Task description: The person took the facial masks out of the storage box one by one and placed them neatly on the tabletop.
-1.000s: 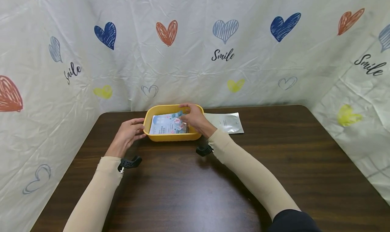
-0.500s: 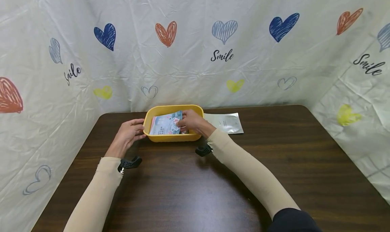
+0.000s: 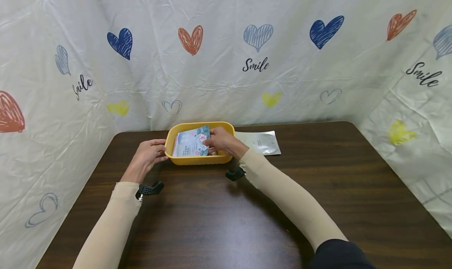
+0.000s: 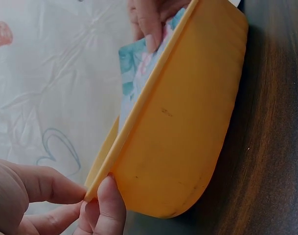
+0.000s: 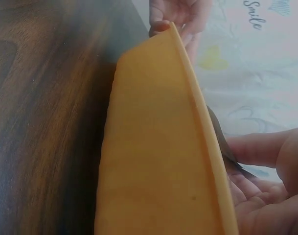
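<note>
A yellow plastic basket (image 3: 197,161) stands near the table's far edge, with flat packets lying inside it. My left hand (image 3: 146,157) pinches the basket's left rim between thumb and fingers, plainly so in the left wrist view. Inside the basket, my right hand (image 3: 223,140) holds the right edge of a blue-and-white floral face mask packet (image 3: 190,144), thumb on top. That packet is tilted, its right end raised, with a pinkish edge of another packet showing at its left. In the right wrist view the basket wall (image 5: 153,127) hides most of the contents.
A silver and pale green foil packet (image 3: 263,143) lies on the dark wooden table (image 3: 226,214) just right of the basket, partly behind my right forearm. A white curtain (image 3: 219,80) printed with hearts hangs behind the table and along its sides.
My right hand has taken hold of the floral packet's right edge and raised it, turning the packet slightly. My left hand stays at the basket's rim.
</note>
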### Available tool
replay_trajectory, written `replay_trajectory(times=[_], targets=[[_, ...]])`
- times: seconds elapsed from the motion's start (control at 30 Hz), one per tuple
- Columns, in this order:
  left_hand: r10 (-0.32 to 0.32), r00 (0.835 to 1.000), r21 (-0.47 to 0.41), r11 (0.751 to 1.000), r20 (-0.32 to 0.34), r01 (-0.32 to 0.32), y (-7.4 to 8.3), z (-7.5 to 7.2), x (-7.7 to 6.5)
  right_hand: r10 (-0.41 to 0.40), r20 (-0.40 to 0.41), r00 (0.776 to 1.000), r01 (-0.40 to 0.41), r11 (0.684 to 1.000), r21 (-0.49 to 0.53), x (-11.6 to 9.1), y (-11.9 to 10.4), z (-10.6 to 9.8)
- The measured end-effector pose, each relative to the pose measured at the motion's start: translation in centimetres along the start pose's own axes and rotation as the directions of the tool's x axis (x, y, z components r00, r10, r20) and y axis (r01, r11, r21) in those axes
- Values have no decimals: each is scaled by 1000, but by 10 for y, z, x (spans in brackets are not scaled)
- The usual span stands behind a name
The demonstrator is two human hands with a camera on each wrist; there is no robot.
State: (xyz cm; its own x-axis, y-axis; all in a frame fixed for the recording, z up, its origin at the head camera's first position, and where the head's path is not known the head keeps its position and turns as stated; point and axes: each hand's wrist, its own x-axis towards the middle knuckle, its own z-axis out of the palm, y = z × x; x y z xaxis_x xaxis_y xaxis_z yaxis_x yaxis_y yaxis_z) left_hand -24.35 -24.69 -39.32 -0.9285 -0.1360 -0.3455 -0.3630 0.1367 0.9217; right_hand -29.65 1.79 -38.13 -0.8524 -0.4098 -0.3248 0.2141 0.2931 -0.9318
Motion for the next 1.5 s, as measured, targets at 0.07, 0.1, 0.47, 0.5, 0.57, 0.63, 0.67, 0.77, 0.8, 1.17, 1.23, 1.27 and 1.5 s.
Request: replay_trajectory(times=[0.07,0.1,0.47,0.5,0.57,0.63,0.67,0.77,0.8,1.17,1.23,1.27,1.5], targets=[[-1,1000,8,1000,-6,1,0,0,-1,-9,-7,1000,9,1000,7,-1,-1,-1],[-1,1000,11,1000,-7,1,0,0,-1,-12,-11,1000,12,1000,11,-2,-1,-2],[-20,1000,22,1000,-13,20,0,0,-1,-40,-20,999,40,999,9,-10,-2,-14],[-22,1000,12,1000,-10,22,0,0,-1,-41,-24,999,41,999,11,-11,-3,-15],[-21,1000,-6,1000,1,21,0,-1,-1,-43,-32,999,44,999,19,-12,-3,-18],[-20,1000,-19,1000,9,20,-1,-2,-1,-44,-43,998,45,999,26,-13,-2,-20],[-18,1000,-21,1000,14,18,-1,-2,-1,-44,-48,998,46,999,28,-14,-2,-21],[-16,1000,-26,1000,21,16,-1,-2,0,-51,-46,998,53,998,40,-16,0,-24],[-13,1000,-27,1000,23,13,-2,-2,0,-55,-46,997,57,998,41,-17,1,-25],[-1,999,-41,999,36,2,-3,-3,0,-70,-56,996,75,993,89,-25,4,-35],[4,999,-40,999,38,-2,-2,-3,0,-81,-49,995,86,991,102,-26,5,-38],[5,999,-41,999,38,-3,-2,-3,0,-86,-48,995,90,990,106,-27,5,-39],[3,999,-44,999,44,-2,-2,-3,1,-103,-41,994,107,989,103,-32,7,-48]])
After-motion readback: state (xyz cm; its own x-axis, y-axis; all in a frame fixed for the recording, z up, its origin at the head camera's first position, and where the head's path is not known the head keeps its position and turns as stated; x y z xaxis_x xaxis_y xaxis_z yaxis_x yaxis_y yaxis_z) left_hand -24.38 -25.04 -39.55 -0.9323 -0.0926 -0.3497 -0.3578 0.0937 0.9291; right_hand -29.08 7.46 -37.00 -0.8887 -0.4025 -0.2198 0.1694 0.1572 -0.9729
